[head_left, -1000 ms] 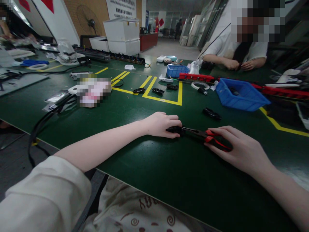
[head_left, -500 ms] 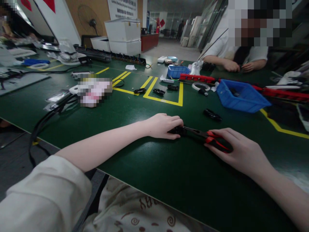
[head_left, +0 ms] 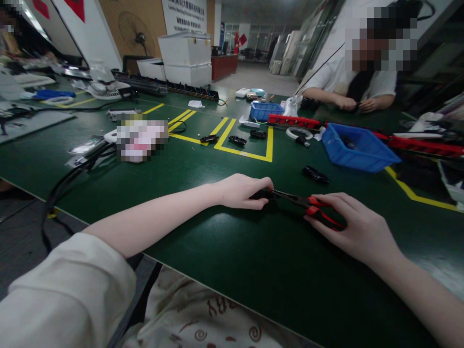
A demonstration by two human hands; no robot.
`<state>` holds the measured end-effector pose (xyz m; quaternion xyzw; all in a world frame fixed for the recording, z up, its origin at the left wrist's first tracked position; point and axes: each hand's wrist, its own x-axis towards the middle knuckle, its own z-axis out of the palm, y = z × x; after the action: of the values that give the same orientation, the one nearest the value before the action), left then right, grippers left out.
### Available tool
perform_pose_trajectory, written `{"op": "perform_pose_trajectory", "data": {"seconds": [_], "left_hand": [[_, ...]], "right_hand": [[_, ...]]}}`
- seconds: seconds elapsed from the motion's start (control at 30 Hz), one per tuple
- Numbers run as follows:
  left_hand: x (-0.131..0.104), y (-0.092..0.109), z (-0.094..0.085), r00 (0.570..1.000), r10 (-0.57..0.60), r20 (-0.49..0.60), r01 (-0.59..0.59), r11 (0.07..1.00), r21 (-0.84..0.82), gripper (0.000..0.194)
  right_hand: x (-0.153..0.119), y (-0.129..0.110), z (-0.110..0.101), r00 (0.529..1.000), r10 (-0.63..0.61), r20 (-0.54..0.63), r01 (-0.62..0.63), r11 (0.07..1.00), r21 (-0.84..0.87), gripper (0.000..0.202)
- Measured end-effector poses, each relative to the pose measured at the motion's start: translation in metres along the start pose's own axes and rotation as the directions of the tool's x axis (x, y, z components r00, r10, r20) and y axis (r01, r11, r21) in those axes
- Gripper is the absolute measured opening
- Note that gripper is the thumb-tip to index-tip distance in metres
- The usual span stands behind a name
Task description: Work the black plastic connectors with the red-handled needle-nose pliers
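On the green table my left hand (head_left: 242, 191) is closed round a small black part (head_left: 260, 195), which its fingers partly hide. My right hand (head_left: 348, 220) grips the red handles of long-nosed pliers (head_left: 312, 204). The plier tips point left and meet the black part at my left fingertips. Beyond my right hand lies a loose black part (head_left: 315, 174). Further back, more black parts lie near yellow tape: one (head_left: 209, 139) at the left, two (head_left: 237, 140) inside the taped corner.
A blue bin (head_left: 358, 150) stands at the right, a smaller blue bin (head_left: 266, 110) further back, with red strips (head_left: 293, 120) beside them. Cables and a pixelated pink item (head_left: 143, 140) lie at the left. Across the table sits a person (head_left: 348, 89).
The view has shifted slightly, moving the bins and parts a little left in the picture. My hands stay at the black part, with the fingers of my left hand slightly shifted.
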<state>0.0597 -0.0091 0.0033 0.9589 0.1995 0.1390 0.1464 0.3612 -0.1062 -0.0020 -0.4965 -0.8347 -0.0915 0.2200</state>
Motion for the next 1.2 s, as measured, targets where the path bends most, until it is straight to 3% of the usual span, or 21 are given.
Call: {"op": "perform_pose_trajectory", "data": {"seconds": [0.33,0.9,1.2], "left_hand": [[-0.0015,0.0009,-0.0042,1.0,0.02,0.007,-0.02,0.999,-0.051,0.029],[-0.0025,-0.0004,-0.0052,0.998,0.058,-0.016,-0.059,0.996,-0.07,0.027],[-0.0007,0.0004,0.0005,1.0,0.01,-0.016,-0.01,1.0,-0.005,0.035]], "right_hand": [[0.0004,-0.002,0.0012,0.997,0.05,0.05,-0.055,0.993,0.109,0.039],[0.0002,-0.0007,0.0013,0.999,0.014,0.042,-0.017,0.997,0.073,0.038],[-0.0001,-0.004,-0.001,0.999,-0.008,0.041,0.005,0.998,0.065,0.037]]}}
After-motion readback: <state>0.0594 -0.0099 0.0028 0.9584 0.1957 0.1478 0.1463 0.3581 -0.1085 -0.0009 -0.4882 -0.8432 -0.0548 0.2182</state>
